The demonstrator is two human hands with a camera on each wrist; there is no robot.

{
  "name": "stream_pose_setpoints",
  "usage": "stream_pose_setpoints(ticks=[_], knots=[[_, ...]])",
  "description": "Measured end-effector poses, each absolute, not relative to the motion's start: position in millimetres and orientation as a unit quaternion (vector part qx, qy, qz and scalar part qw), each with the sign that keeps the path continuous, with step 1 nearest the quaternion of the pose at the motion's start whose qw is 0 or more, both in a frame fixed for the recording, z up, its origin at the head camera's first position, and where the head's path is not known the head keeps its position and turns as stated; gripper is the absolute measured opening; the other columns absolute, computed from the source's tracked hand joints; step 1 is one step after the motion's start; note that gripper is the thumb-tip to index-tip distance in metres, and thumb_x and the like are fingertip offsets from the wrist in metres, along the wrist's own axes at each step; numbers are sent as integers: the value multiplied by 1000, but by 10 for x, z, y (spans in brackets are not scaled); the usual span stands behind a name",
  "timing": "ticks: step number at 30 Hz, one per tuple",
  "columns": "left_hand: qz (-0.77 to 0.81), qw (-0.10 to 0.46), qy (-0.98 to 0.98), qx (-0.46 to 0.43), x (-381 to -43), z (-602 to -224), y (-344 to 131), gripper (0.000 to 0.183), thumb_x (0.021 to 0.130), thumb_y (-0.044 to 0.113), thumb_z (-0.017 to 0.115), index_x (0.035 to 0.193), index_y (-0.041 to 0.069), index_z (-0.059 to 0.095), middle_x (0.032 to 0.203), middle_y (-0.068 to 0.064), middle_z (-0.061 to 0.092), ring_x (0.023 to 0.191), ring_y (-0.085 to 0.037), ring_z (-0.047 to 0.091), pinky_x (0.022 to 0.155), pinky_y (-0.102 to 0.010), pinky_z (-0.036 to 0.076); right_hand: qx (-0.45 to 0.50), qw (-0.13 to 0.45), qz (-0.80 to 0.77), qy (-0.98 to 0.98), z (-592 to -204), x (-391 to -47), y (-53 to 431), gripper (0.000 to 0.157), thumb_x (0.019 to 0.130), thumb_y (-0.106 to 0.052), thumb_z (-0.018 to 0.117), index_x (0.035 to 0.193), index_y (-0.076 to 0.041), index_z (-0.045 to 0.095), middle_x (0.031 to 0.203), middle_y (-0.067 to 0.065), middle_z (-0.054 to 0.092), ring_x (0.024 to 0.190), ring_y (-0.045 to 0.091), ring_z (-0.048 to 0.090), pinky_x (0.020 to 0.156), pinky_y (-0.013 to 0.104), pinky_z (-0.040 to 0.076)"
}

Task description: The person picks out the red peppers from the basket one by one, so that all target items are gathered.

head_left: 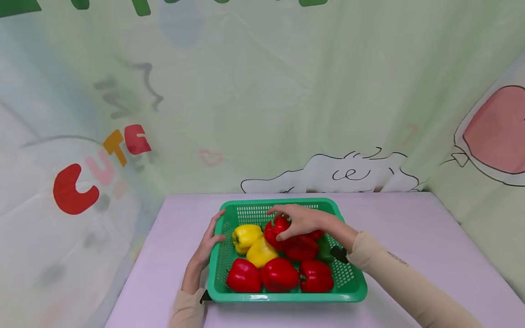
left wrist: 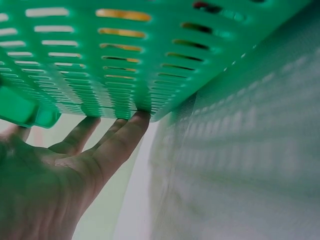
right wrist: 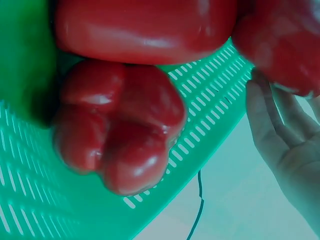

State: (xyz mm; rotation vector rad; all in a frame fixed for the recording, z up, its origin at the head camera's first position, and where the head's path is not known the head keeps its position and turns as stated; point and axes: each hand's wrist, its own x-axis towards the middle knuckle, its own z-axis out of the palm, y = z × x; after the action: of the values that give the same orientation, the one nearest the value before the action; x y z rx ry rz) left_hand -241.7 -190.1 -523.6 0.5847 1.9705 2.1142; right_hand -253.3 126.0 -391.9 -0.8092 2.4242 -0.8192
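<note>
A red pepper (head_left: pixel 270 235) is gripped from above by the right hand (head_left: pixel 302 221), with thumb and fingers curled about it. It is held in the back half of the green basket (head_left: pixel 283 297), over the other peppers; in the right wrist view its side is touched by the fingertips. The left rim of the basket is held by the left hand (head_left: pixel 206 244), the thumb being laid over the rim, and in the left wrist view the other fingers are seen pressed against the slotted outer wall.

Two yellow peppers (head_left: pixel 247 236) are set side by side in the left half of the basket. Three front red peppers (head_left: pixel 280 275) are lined up along the near wall, and more red is seen under and beside the right hand. A green pepper (head_left: pixel 326 251) is partly hidden near the right wall.

The basket is placed on a pale lilac table (head_left: pixel 410 232). Both forearms are covered by beige sleeves (head_left: pixel 404 273), and a black strap (head_left: pixel 339 254) is worn at the right wrist. The table is backed by a pale green curtain (head_left: pixel 254 105), on which coloured letters (head_left: pixel 75 189) and a pink balloon (head_left: pixel 498 130) are printed
</note>
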Motion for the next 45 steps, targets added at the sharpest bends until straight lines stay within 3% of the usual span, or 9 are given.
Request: stream_pose_setpoints(ticks=[7,15,22,32,45], knots=[[709,98,668,204,-2407,-5230,-1855,75,88,3,42,157,22,18,161,-16,16,139,-44,28,102,-55,39,-315,178,-306,880,-3883,-2436,1408,68,82,-26,76,142,-13,46,128,12,58,112,26,55,81,37,55],[706,92,679,182,-2384,-5235,-1859,74,88,3,43,156,22,21,160,-15,18,138,-43,30,101,-51,39,-299,124,-325,889,-3771,-2380,1549,71,82,-24,77,145,-14,46,131,12,58,115,28,55,80,37,55],[705,76,682,179,-2400,-5213,-1880,73,89,2,41,156,19,20,162,-15,14,140,-42,25,104,-54,35,-279,77,-357,888,-3723,-2418,1691,73,80,-16,77,145,-13,45,128,15,59,113,33,55,77,35,57],[710,78,676,180,-2371,-5227,-1867,72,90,2,41,157,18,18,162,-15,11,141,-44,23,103,-57,34,-238,21,-376,895,-3774,-2365,2042,69,81,-13,71,144,-8,45,134,21,56,117,42,53,80,42,56],[711,77,672,193,-2384,-5252,-1865,72,90,3,40,157,16,17,162,-17,10,142,-45,20,105,-59,30,-144,-67,-430,889,-3854,-2411,2557,68,85,-9,74,144,-2,43,133,28,52,114,46,54,84,51,54]])
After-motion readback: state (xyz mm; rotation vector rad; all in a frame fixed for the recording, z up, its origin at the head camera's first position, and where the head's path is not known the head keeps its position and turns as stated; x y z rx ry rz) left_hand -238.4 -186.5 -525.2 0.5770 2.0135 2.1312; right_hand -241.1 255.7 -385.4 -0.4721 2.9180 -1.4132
